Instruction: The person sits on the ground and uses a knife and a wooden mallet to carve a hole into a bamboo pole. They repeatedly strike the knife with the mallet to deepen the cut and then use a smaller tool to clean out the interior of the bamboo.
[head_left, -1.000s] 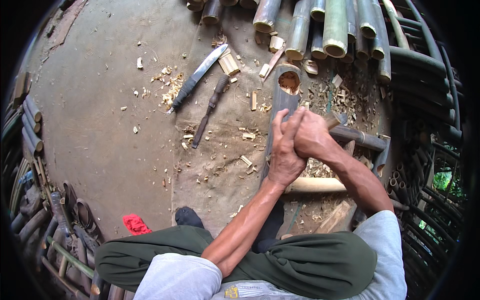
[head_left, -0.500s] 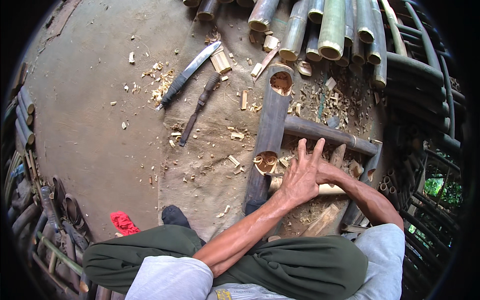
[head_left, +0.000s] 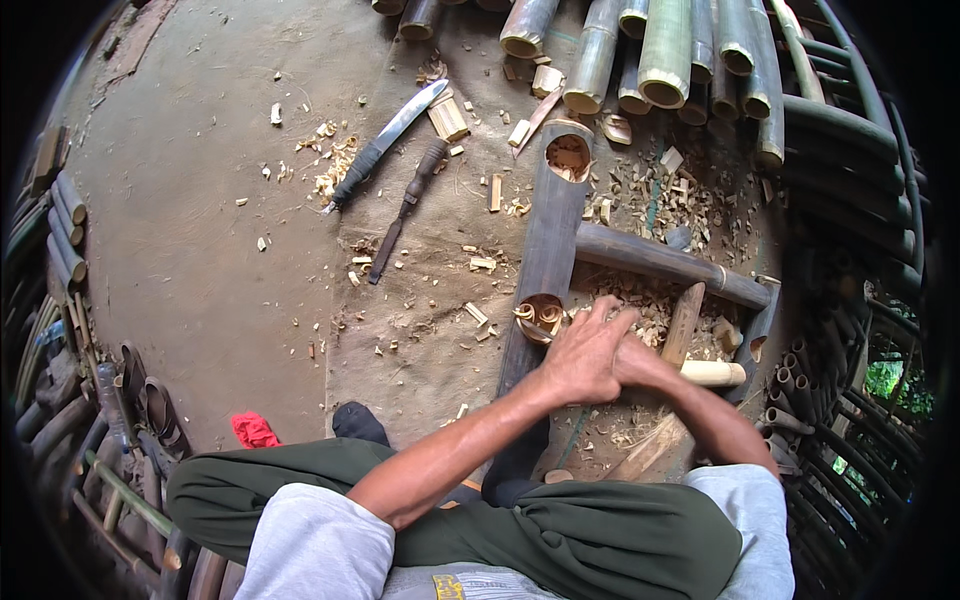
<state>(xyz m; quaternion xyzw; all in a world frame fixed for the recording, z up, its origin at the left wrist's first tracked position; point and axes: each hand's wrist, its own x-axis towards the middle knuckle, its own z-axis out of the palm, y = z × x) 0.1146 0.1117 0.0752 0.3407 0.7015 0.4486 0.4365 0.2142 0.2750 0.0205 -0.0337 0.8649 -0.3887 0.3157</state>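
Dark bamboo makes the thick pole [head_left: 552, 222] lying on the floor [head_left: 200, 300] in front of the person's knees, with wood curls [head_left: 526, 312] in the nearer of its two cut holes and a thinner crossbar [head_left: 670, 265] meeting its right side. The left hand [head_left: 588, 350] lies over the right hand [head_left: 645, 362] beside that hole, a pale stick [head_left: 714, 373] showing past them, and I can't tell whether either grip is clenched or loose. A knife [head_left: 380, 145] and a chisel [head_left: 408, 211] lie farther left.
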